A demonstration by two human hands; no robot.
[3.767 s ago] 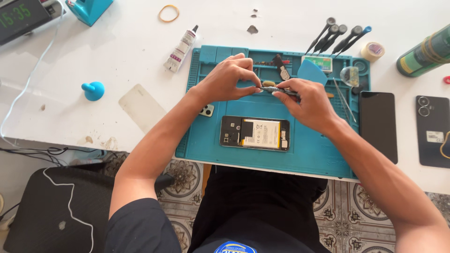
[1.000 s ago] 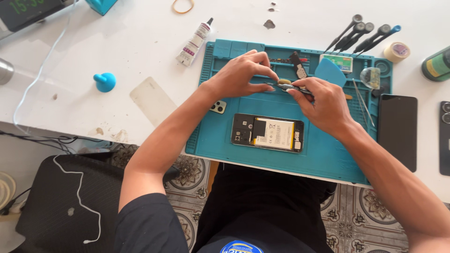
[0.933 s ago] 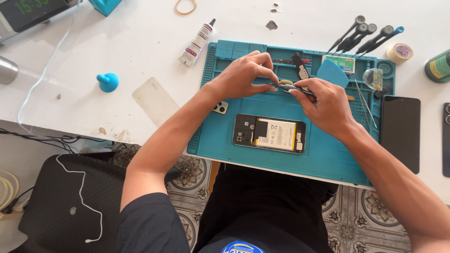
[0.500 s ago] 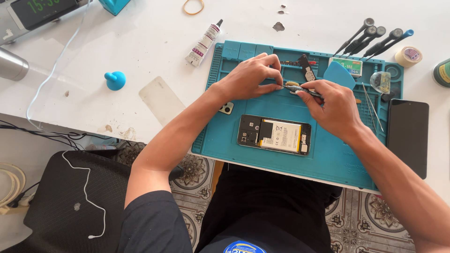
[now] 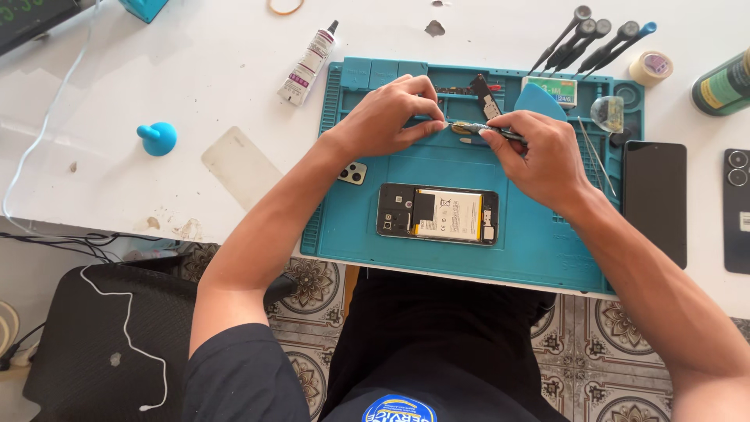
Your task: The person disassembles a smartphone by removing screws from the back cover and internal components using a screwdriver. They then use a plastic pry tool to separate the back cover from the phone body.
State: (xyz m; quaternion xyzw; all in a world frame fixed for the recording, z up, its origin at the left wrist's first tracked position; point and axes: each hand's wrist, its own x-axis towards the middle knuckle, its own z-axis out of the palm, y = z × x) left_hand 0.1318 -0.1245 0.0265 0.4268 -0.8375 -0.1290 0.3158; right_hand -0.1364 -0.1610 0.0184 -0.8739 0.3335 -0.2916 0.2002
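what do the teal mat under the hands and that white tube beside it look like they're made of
The teal work mat with moulded compartments looks like silicone or soft rubber: matte, no glare, rounded ridges along its edges. The white squeeze tube with a black nozzle seems to be soft plastic or thin laminate: smooth, with a faint sheen and a flattened end. Neither can be confirmed by look alone.

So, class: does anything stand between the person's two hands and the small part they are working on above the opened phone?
Nothing visible does. The left hand pinches the small metal part, and the right hand brings a thin tool straight onto it. The opened phone lies apart, nearer the person.
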